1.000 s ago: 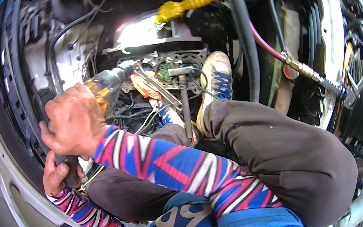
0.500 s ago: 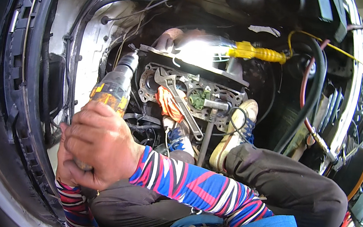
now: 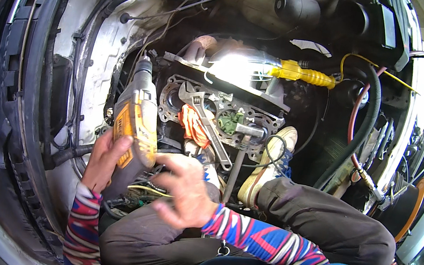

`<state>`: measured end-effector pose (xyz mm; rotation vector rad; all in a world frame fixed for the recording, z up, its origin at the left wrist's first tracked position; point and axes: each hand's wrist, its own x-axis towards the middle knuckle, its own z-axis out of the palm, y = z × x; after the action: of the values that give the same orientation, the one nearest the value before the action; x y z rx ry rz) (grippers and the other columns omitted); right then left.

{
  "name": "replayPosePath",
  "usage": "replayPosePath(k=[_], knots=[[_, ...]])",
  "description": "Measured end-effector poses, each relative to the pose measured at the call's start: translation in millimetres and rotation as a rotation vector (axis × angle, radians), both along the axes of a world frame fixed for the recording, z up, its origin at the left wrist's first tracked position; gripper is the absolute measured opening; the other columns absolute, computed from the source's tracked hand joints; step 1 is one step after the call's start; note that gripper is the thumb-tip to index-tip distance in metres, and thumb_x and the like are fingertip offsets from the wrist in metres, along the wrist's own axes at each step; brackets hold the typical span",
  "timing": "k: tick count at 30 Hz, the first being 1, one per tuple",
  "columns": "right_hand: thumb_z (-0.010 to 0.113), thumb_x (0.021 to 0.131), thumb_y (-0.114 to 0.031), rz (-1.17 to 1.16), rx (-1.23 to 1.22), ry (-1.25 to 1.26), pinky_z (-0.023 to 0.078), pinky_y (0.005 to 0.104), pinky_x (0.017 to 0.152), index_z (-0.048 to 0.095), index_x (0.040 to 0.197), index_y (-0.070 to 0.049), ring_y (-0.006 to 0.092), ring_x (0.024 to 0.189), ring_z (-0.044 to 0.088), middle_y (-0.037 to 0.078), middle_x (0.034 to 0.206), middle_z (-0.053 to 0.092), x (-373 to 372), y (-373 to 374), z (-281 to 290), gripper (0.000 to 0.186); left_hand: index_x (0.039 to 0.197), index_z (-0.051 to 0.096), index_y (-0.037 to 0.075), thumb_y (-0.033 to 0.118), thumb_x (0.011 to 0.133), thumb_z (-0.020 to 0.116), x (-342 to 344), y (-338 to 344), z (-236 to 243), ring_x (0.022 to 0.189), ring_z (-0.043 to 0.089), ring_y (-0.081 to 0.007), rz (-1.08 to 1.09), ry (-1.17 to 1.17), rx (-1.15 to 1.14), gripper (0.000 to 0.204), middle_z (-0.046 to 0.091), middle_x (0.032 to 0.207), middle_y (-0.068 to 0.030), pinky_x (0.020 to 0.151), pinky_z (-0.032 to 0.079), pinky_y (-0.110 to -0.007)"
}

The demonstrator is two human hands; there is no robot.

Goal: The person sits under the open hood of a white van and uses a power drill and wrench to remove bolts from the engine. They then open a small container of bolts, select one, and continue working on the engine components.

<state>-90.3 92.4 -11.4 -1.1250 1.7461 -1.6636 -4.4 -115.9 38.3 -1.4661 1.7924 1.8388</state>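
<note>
My left hand (image 3: 102, 162) is wrapped round the left side of a yellow and black power drill (image 3: 137, 116). The chuck points away from me, toward the far left of the engine bay; whether a bit sits in it I cannot make out. My right hand (image 3: 185, 191) is off the drill, its fingers spread and slightly blurred just right of the tool's rear end. Ahead of it, an adjustable wrench (image 3: 205, 123) lies across the engine block (image 3: 175, 86), over an orange cloth (image 3: 191, 124). Beside the wrench rests a hammer (image 3: 240, 158), its head on the block.
A lit work lamp with a yellow handle (image 3: 305, 74) lies behind the block, against a metal flange (image 3: 230, 80). My shoes (image 3: 266, 171) are close to the block. A thick black hose (image 3: 356, 137) and a red hose (image 3: 356, 115) run down the right. Wires hang at the left.
My right hand has let go of the drill and moved right, its fingers opening. The drill has turned, showing its yellow side, while my left hand now grips that side.
</note>
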Motion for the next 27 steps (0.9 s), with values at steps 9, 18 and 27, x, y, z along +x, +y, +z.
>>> replayPosePath(k=[9, 18, 27], knots=[[0.067, 0.086, 0.000, -0.494, 0.670, -0.011, 0.051, 0.0409, 0.082, 0.064, 0.105, -0.003, 0.0339, 0.091, 0.062, 0.016, 0.098, 0.062, -72, 52, -118, 0.019, 0.134, 0.054, -0.006, 0.031, 0.088, 0.083, -6, -7, -100, 0.094, 0.072, -0.0163, -0.204, -0.065, -0.290, 0.066, 0.072, 0.111, -0.0136, 0.083, 0.058, -0.030], [0.069, 0.086, 0.005, -0.808, 0.568, 0.043, 0.044, 0.0275, 0.070, 0.058, 0.110, -0.004, 0.0118, 0.076, 0.046, 0.003, 0.095, 0.051, -136, 57, -115, 0.027, 0.140, 0.047, -0.008, 0.034, 0.087, 0.083, -8, 5, -164, 0.090, 0.075, -0.0217, -0.112, 0.027, -0.435, 0.076, 0.074, 0.103, -0.0196, 0.078, 0.059, -0.034], [0.069, 0.086, 0.003, -0.741, 0.625, 0.055, 0.048, 0.0309, 0.071, 0.062, 0.103, -0.003, 0.0170, 0.075, 0.055, 0.006, 0.090, 0.057, -139, 60, -101, 0.019, 0.132, 0.052, -0.005, 0.053, 0.082, 0.080, -3, -4, -168, 0.101, 0.070, -0.0462, -0.278, -0.165, -0.618, 0.082, 0.070, 0.108, -0.0306, 0.088, 0.055, -0.048]])
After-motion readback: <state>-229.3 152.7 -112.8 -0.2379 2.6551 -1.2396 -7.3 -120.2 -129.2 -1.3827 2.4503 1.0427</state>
